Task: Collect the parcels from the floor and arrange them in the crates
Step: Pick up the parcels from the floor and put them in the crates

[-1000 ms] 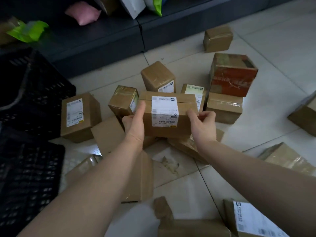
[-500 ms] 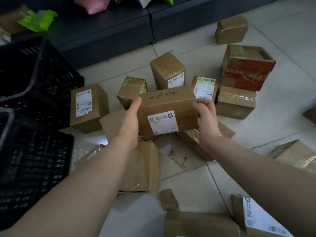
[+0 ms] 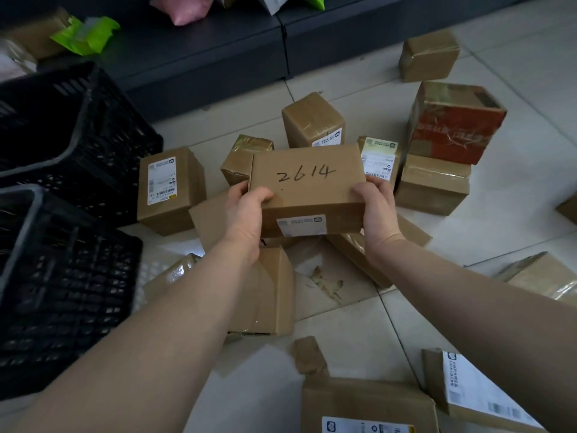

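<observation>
The left thumb (image 3: 264, 195) curled over the top edge of a plain brown corrugated parcel (image 3: 307, 182), the other fingers of the left hand (image 3: 246, 214) hidden beneath it; the right hand (image 3: 376, 210) clasped the opposite end the same way, thumb on top. The parcel was a flat-sided rectangular carton with "2614" handwritten in dark marker on its upper face and a white printed label on the side turned toward the person. It was held off the floor, above the middle of the heap. Below the wrists lay a flat matte cardboard box (image 3: 271, 292) and a torn sheet of brown paper (image 3: 324, 276). Around them on the pale glossy floor tiles (image 3: 515, 214) sat more parcels: a squat carton with a white barcode label (image 3: 170, 189) to the left, a small one wrapped in shiny tape (image 3: 246, 150), a tall upright block (image 3: 312, 120) behind, a carton with a green-and-white label (image 3: 379, 157), and a red-printed box (image 3: 456, 123) resting on a taped brown carton (image 3: 434, 182). A small taped cube (image 3: 429, 56) stood well apart toward the far right. Along the left edge of the floor stood two black plastic lattice crates, the near crate (image 3: 62, 292) and the far crate (image 3: 78, 126). Behind ran a dark shelf base (image 3: 218, 57) carrying a pink soft pouch (image 3: 187, 7) and a lime-green bag (image 3: 87, 34).
</observation>
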A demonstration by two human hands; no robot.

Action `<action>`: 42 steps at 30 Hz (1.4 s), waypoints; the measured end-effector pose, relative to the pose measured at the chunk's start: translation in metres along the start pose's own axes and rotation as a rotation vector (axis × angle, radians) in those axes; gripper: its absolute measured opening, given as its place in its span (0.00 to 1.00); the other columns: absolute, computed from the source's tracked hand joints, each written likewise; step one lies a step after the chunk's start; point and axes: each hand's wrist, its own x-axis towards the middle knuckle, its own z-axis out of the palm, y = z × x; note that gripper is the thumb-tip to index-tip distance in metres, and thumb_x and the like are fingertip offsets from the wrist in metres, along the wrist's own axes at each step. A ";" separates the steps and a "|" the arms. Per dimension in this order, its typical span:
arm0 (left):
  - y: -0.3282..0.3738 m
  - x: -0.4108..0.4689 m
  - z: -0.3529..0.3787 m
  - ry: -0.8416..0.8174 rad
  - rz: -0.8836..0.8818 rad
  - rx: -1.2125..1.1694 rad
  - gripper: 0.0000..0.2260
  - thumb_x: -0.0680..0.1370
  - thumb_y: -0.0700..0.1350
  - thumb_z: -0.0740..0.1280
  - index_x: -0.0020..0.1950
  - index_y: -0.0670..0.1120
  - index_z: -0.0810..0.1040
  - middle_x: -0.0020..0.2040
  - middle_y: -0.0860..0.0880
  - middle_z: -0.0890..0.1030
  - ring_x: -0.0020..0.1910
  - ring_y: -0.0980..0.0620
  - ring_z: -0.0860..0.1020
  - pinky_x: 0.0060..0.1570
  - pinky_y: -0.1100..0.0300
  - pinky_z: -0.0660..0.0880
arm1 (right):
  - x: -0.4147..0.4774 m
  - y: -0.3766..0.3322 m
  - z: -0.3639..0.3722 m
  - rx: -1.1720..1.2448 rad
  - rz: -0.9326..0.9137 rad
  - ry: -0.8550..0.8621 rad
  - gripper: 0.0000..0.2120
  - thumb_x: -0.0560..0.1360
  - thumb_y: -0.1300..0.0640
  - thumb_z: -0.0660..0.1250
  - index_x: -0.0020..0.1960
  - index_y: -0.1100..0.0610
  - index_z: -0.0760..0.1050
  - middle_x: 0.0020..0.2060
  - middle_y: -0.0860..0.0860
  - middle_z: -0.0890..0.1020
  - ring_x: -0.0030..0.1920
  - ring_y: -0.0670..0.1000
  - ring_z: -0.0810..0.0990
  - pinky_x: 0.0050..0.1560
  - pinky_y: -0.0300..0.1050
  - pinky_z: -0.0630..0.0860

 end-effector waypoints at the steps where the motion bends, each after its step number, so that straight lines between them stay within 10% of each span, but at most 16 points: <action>1: 0.002 -0.001 0.000 -0.012 0.016 -0.010 0.13 0.66 0.51 0.70 0.49 0.58 0.74 0.51 0.50 0.82 0.51 0.50 0.81 0.46 0.55 0.77 | -0.001 -0.002 0.001 -0.017 -0.018 0.002 0.21 0.67 0.45 0.64 0.59 0.48 0.71 0.61 0.55 0.72 0.57 0.53 0.74 0.60 0.51 0.73; 7: 0.011 -0.001 -0.009 -0.066 -0.039 -0.114 0.33 0.57 0.59 0.75 0.59 0.53 0.69 0.59 0.45 0.79 0.59 0.44 0.78 0.58 0.42 0.75 | -0.001 -0.017 0.013 0.037 -0.163 -0.039 0.21 0.72 0.49 0.66 0.65 0.50 0.71 0.54 0.46 0.76 0.50 0.42 0.76 0.43 0.35 0.71; 13: 0.025 -0.009 -0.040 -0.048 -0.082 -0.117 0.49 0.55 0.62 0.75 0.72 0.46 0.67 0.61 0.43 0.80 0.58 0.45 0.79 0.60 0.44 0.75 | -0.004 -0.031 0.047 0.048 -0.123 -0.100 0.24 0.73 0.44 0.68 0.67 0.47 0.71 0.54 0.44 0.79 0.52 0.44 0.77 0.47 0.39 0.72; 19: 0.060 -0.011 -0.107 0.192 -0.024 -0.184 0.41 0.61 0.61 0.73 0.70 0.49 0.65 0.57 0.45 0.79 0.52 0.45 0.80 0.54 0.41 0.78 | -0.026 -0.046 0.135 -0.083 -0.139 -0.229 0.30 0.76 0.45 0.66 0.73 0.52 0.61 0.48 0.40 0.73 0.45 0.38 0.72 0.45 0.35 0.67; 27: 0.095 0.015 -0.185 0.342 -0.098 -0.447 0.30 0.68 0.58 0.72 0.67 0.51 0.70 0.57 0.46 0.80 0.50 0.45 0.81 0.43 0.50 0.79 | -0.060 -0.064 0.238 -0.274 -0.094 -0.516 0.30 0.80 0.47 0.60 0.78 0.51 0.54 0.71 0.51 0.69 0.70 0.56 0.68 0.62 0.47 0.64; 32: 0.168 0.059 -0.222 0.355 0.011 -0.643 0.29 0.73 0.61 0.69 0.70 0.50 0.68 0.61 0.44 0.79 0.55 0.43 0.80 0.53 0.46 0.78 | -0.069 -0.062 0.255 -0.443 -0.176 -0.537 0.21 0.79 0.53 0.64 0.71 0.54 0.69 0.65 0.52 0.75 0.61 0.50 0.74 0.60 0.43 0.70; 38: 0.180 0.089 -0.198 0.239 -0.023 -0.268 0.14 0.82 0.48 0.60 0.65 0.45 0.74 0.56 0.45 0.77 0.47 0.46 0.78 0.62 0.47 0.74 | -0.051 -0.043 0.229 -0.668 -0.165 -0.552 0.12 0.79 0.57 0.63 0.62 0.52 0.76 0.56 0.48 0.78 0.55 0.48 0.75 0.53 0.43 0.71; 42: 0.114 0.078 -0.143 0.047 -0.172 -0.003 0.09 0.82 0.39 0.57 0.43 0.44 0.71 0.36 0.47 0.71 0.32 0.51 0.70 0.36 0.61 0.70 | -0.037 -0.021 0.197 -0.815 -0.162 -0.480 0.11 0.78 0.59 0.63 0.58 0.51 0.79 0.55 0.49 0.79 0.54 0.48 0.75 0.52 0.40 0.68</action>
